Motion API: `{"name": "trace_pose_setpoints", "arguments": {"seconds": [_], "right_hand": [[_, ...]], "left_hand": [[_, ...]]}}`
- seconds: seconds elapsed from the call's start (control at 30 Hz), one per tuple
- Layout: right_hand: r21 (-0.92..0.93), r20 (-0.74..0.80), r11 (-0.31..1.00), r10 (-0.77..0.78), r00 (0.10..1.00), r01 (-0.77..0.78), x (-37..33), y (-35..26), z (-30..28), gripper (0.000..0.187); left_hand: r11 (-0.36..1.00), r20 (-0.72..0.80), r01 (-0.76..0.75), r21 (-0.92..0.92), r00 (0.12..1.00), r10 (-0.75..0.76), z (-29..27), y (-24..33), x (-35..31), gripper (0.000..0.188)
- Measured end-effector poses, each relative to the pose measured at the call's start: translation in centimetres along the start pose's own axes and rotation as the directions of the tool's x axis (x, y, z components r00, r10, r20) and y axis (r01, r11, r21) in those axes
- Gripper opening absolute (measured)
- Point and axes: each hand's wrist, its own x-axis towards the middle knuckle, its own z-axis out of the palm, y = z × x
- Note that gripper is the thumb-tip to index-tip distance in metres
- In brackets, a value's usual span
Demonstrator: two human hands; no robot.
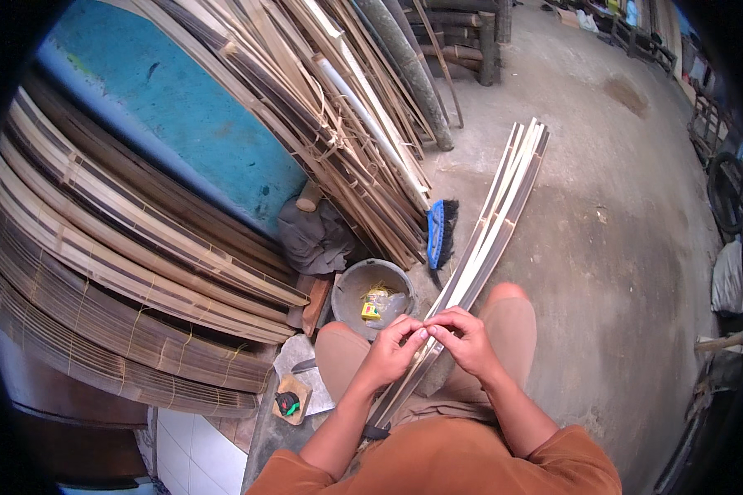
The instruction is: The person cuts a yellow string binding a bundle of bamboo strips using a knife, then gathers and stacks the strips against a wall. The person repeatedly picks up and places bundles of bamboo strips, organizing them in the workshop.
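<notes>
A long bundle of bamboo slats [489, 239], pale and dark brown, slants from my lap out over the floor. Above its near part, my left hand [395, 346] and my right hand [466, 337] meet with thumbs and fingertips pinched together. Whatever sits between the fingertips is too small to make out. Both hands are right over the slats; whether they touch them cannot be told. Left of my hands stands a grey bucket [345, 290] with a small yellow packet [371, 310] and clear plastic inside.
Rolled slat blinds [140, 256] stand at the left, by a blue wall [182, 124]. More bamboo strips [305, 124] lean behind the bucket, near a blue broom [440, 231]. A knife [304, 365] and a small wooden tray [299, 384] lie beside my left knee. Concrete floor [586, 272] stretches right.
</notes>
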Motion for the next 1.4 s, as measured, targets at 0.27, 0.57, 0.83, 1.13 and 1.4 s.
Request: {"name": "trace_pose_setpoints", "arguments": {"seconds": [0.27, 0.57, 0.83, 1.13, 1.4], "right_hand": [[-0.484, -0.064, 0.751, -0.542, 0.838, 0.449, -1.1, 1.4, 1.4, 0.024], [-0.464, 0.116, 0.72, -0.529, 0.841, 0.516, -1.8, 2.1, 1.1, 0.026], [-0.281, -0.113, 0.946, -0.201, 0.973, 0.162, -2.0, 3.0, 3.9, 0.013], [0.697, -0.073, 0.655, 0.469, 0.88, -0.291, -0.1, 7.2, 4.8, 0.009], [-0.346, -0.048, 0.929, 0.119, 0.992, -0.128, -0.2, 0.8, 3.5, 0.028]], "left_hand": [[0.755, 0.111, 0.364, -0.545, 0.924, -0.366, 0.5, -1.4, -0.9, 0.024], [0.763, 0.15, 0.412, -0.499, 0.908, -0.392, 0.8, -2.8, -0.7, 0.019], [0.867, -0.203, 0.244, 0.434, 0.964, -0.17, 0.7, -0.1, -0.5, 0.023], [0.787, -0.279, -0.109, 0.608, 0.898, 0.34, 2.4, -2.7, -0.2, 0.016], [0.77, -0.303, 0.027, 0.637, 0.928, 0.219, 3.2, -8.3, -0.9, 0.025]]}}
